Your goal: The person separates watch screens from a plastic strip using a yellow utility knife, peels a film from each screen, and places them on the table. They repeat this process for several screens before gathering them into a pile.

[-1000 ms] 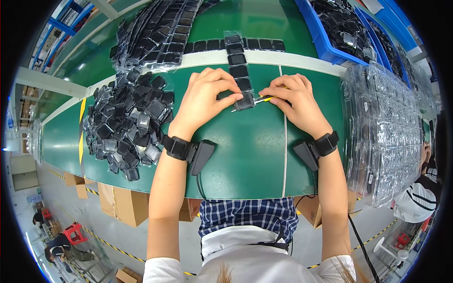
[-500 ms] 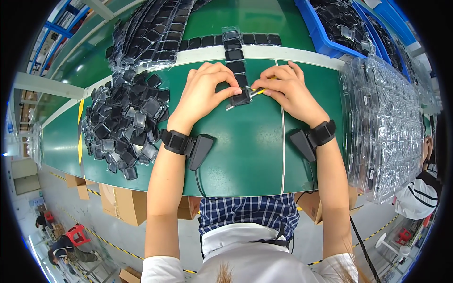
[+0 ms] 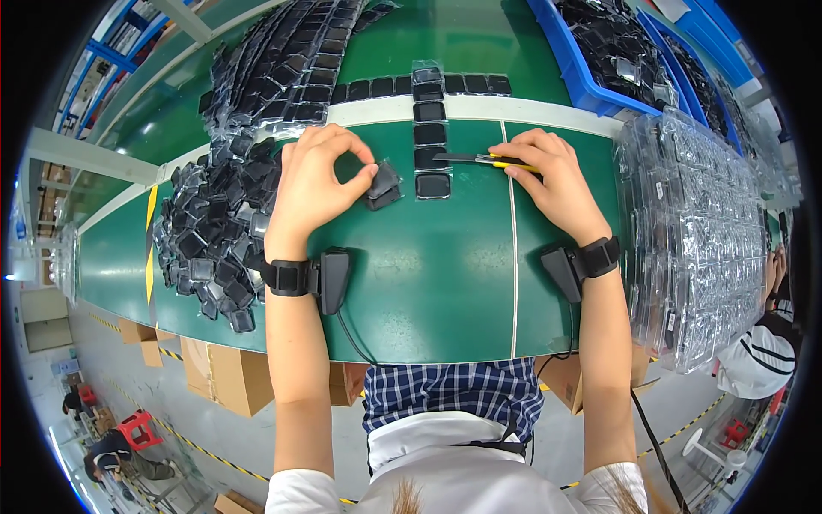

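Left hand: the left hand (image 3: pixel 312 184) sits on the green table (image 3: pixel 428 283), fingers curled in, thumb and fingertips pinched shut on a small black packet (image 3: pixel 383 186) in clear wrap
Black packet: tilted up on one edge, just left of the strip, lifted partly off the table surface
Right hand: the right hand (image 3: pixel 548 176) lies palm down, fingers closed around a yellow-handled knife (image 3: pixel 484 160), blade pointing left toward the strip
Knife: held low and nearly flat, its dark tip reaching the right side of the packet strip
Packet strip: a strip of sealed black packets (image 3: pixel 431 133) runs away from the person down the middle of the table, crossing a white band (image 3: pixel 548 113); the nearest packet in it lies flat, just beside the one in the left hand
Wrists: a black wristband with a small dark device on each wrist, the left one (image 3: pixel 321 278) trailing a cable over the table edge
Left of the table: a loose heap of black packets (image 3: pixel 210 248), spreading up toward more rows at the far side
Right of the table: stacks of clear plastic trays (image 3: pixel 698 231), and a blue bin (image 3: pixel 599 81) with dark parts beyond them
Far right edge: another person in a striped sleeve (image 3: pixel 762 347), well apart from the hands
Below the table: cardboard boxes (image 3: pixel 227 377) on the floor
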The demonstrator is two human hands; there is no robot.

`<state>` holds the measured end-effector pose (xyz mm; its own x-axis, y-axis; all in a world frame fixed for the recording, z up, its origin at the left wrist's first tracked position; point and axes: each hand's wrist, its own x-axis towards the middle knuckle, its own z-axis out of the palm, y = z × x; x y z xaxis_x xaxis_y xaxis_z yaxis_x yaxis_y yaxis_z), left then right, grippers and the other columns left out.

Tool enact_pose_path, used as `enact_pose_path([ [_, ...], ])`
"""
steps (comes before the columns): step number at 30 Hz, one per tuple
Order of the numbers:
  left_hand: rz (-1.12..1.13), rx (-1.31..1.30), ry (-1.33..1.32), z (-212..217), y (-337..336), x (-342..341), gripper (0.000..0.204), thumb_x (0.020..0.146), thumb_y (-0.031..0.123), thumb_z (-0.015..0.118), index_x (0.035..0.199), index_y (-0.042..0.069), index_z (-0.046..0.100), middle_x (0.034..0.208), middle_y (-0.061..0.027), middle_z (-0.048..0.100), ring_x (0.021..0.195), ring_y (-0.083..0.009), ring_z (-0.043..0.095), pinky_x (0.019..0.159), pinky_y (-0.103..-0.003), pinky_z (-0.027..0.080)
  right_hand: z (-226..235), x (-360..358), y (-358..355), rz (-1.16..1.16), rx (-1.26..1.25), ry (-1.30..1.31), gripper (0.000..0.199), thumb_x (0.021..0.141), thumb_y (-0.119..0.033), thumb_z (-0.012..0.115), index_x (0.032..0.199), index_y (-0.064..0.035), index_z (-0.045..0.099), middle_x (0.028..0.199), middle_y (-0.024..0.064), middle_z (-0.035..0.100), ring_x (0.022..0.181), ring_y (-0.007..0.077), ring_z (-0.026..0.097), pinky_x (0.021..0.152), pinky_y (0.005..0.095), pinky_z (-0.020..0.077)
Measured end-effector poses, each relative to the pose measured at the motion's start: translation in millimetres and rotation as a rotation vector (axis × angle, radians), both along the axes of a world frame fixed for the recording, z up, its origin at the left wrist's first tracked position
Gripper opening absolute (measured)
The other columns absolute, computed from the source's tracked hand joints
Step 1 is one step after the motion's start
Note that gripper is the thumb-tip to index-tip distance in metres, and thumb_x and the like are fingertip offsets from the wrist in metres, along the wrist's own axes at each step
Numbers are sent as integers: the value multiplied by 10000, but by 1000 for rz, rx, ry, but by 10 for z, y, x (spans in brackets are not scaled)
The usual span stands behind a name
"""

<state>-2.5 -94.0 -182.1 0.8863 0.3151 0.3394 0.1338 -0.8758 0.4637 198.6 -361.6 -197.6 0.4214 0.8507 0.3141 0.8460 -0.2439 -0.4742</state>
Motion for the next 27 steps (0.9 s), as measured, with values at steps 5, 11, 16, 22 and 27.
enact_pose_path([
  [5, -183, -22, -28, 66, -276, 77, 384, 676, 268, 900, 1033, 178, 794, 1163, 14, 653, 1113, -240, 578, 983, -392, 389, -61, -90, 96, -14, -12, -49, 299, 913, -78, 716, 1202, -145, 750, 1122, 40, 646, 1106, 258, 588, 1050, 406, 405],
  [11, -277, 3, -30, -36, -412, 198, 243, 766, 228, 854, 997, 163, 825, 1144, 52, 697, 1140, -200, 565, 992, -368, 381, -63, -101, 109, 11, -3, -98, 297, 910, -91, 719, 1198, -153, 761, 1105, 36, 641, 1103, 250, 586, 1050, 409, 405],
  [16, -204, -89, -132, -124, -367, 278, 135, 867, 225, 801, 953, 120, 804, 1075, 27, 729, 1094, -208, 613, 982, -367, 414, -49, -110, 117, 42, -5, -72, 279, 905, -89, 721, 1174, -145, 772, 1093, 35, 639, 1111, 254, 585, 1050, 414, 408],
  [22, -150, -141, -127, -228, -332, 385, 133, 809, 129, 846, 910, 59, 794, 985, -53, 768, 972, -247, 689, 905, -369, 527, -72, -105, 153, 64, 23, -54, 261, 902, -78, 722, 1150, -138, 774, 1077, 39, 643, 1126, 265, 585, 1082, 430, 405],
  [27, -135, -191, -86, -258, -337, 436, 142, 793, 131, 858, 887, 57, 782, 972, -52, 759, 984, -249, 685, 914, -371, 524, -113, -113, 207, 88, 24, -40, 252, 912, -73, 714, 1145, -149, 771, 1097, 37, 634, 1145, 257, 584, 1156, 478, 359],
])
